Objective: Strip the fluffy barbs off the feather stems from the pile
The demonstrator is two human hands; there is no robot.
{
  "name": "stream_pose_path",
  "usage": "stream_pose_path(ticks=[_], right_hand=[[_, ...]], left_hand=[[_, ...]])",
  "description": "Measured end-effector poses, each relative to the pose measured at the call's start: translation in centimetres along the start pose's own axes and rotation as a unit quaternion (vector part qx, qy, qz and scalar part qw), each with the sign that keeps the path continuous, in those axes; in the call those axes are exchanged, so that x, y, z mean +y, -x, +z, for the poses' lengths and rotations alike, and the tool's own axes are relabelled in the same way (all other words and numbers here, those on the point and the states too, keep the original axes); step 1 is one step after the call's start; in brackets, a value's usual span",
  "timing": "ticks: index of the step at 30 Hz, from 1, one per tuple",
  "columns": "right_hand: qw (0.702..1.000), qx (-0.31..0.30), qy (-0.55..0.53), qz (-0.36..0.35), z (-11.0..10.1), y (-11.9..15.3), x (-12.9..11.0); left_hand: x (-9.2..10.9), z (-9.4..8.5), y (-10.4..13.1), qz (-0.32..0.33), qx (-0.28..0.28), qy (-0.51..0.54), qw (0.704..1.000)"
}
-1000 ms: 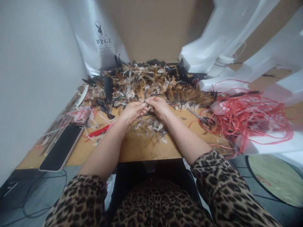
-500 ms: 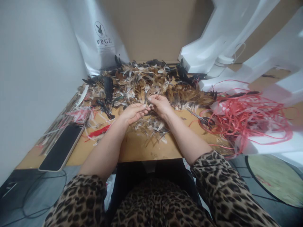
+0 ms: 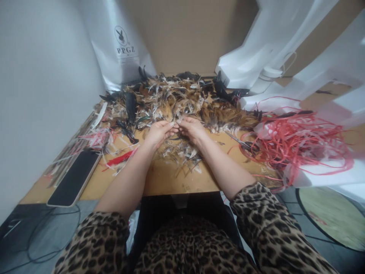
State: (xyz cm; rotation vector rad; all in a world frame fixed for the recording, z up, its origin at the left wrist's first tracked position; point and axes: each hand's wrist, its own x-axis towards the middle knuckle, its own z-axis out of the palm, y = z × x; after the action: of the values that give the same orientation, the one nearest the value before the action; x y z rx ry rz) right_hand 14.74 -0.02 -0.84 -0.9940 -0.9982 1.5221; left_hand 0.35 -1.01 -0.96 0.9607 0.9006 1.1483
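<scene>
Fingertip to fingertip over the table, my left hand point(image 3: 161, 133) and my right hand point(image 3: 192, 129) pinch a small feather point(image 3: 175, 121), mostly hidden by the fingers. Both hands are closed, with thumbs against the index fingers. Just beyond them spreads a large pile of brown, white and black feathers point(image 3: 171, 93). Under and in front of the hands lies a small scatter of greyish feather bits point(image 3: 184, 152). Scissors point(image 3: 241, 142) rest on the table to the right of my right hand.
A tangled heap of red and pink ribbon point(image 3: 305, 140) covers the right side. To the left are a phone point(image 3: 74, 179), a red strip point(image 3: 119, 158) and a bundle of thin sticks point(image 3: 68, 158). A white bag point(image 3: 122, 64) and a cardboard panel point(image 3: 185, 34) stand behind the pile.
My hands have drawn slightly closer together, and the fingertips have risen a little on the left. The feather between them is harder to see. Everything else stays in place.
</scene>
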Motion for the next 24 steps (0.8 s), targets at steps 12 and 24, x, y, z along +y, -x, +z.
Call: stream_pose_path(ticks=[12, 24], right_hand=[[0.995, -0.022, 0.043, -0.086, -0.3, -0.25, 0.14], [0.987, 0.015, 0.117, -0.109, 0.19, 0.41, -0.12]], left_hand=[[-0.28, -0.61, -0.22, -0.055, -0.047, -0.019, 0.997], [-0.54, -0.5, -0.22, -0.048, -0.053, -0.036, 0.997]])
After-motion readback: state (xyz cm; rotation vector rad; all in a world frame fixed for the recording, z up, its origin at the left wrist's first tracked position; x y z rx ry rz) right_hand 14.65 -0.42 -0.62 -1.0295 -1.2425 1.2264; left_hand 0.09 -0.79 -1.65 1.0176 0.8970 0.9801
